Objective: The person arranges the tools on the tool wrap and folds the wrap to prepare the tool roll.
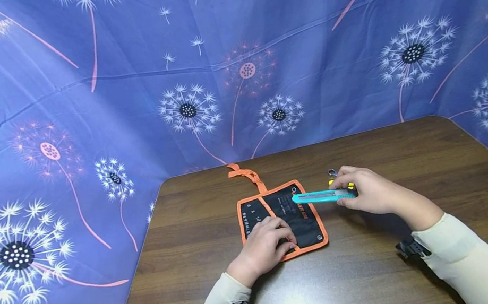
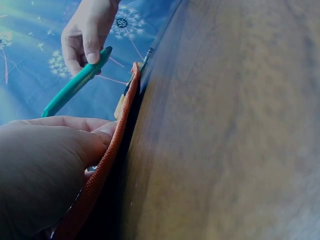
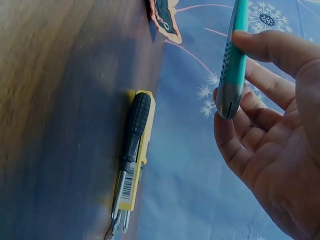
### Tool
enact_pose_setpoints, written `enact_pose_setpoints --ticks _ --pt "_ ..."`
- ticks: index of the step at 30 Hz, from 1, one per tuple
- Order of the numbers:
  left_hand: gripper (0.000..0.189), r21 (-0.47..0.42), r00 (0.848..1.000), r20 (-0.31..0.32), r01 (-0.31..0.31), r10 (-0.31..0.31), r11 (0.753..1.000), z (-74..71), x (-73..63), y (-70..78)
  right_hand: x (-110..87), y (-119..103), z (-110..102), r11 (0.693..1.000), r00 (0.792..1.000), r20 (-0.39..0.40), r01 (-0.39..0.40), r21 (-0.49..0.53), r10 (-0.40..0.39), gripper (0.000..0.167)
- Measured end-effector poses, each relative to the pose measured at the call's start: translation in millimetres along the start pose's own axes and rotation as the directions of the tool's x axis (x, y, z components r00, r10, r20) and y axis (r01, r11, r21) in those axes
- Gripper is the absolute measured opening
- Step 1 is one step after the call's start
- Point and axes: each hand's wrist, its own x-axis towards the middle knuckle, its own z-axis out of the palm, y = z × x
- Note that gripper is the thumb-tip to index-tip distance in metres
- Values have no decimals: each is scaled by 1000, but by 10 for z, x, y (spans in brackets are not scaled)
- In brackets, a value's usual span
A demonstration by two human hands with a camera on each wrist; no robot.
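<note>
A black tool pouch point(image 1: 305, 230) with orange trim and printed lettering lies flat on the table, mid-table. My left hand point(image 1: 265, 243) is on its near part, with curled fingers over the orange diagonal strip. In the left wrist view its thumb and forefinger pinch at the pouch's orange edge point(image 2: 116, 137). My right hand point(image 1: 374, 192) holds a teal utility knife point(image 1: 319, 197) by its dark end, between thumb and fingers. The knife's other end points left, above the pouch's right side. In the right wrist view the knife point(image 3: 239, 65) is clear of the table.
Beyond and under my right hand lie a black-handled screwdriver point(image 3: 137, 120) and a yellow tool point(image 3: 131, 187) with a barcode label, side by side. An orange tie strap point(image 1: 247, 174) runs from the pouch's far edge. A blue dandelion-print cloth point(image 1: 226, 106) hangs behind the wooden table point(image 1: 370, 270).
</note>
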Motion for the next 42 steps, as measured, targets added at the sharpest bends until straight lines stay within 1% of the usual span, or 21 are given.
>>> enact_pose_setpoints --ticks 4,12,22,28,33,37,42 --pt "5 3 1000 2 8 -8 1000 -23 9 5 18 -30 18 1000 1000 28 12 6 -12 25" --pt "5 5 1000 1 6 -6 1000 -37 14 8 11 -46 61 1000 993 115 9 9 -10 27" --pt "4 1 1000 4 12 -12 1000 -37 14 3 -21 -89 91 997 982 177 52 51 -60 27" --pt "4 6 1000 -11 4 -4 1000 -53 9 13 -34 -93 107 996 969 240 38 78 -56 26" --pt "4 5 1000 -24 -3 3 1000 -54 5 14 -46 -92 129 994 953 296 27 110 -58 26" --pt "5 7 999 -31 -10 10 1000 -51 1 14 -46 -84 145 995 941 337 2 104 -37 27" --pt "4 8 1000 -24 -5 6 1000 -39 -2 12 -33 -83 170 996 932 361 -15 85 -17 26"
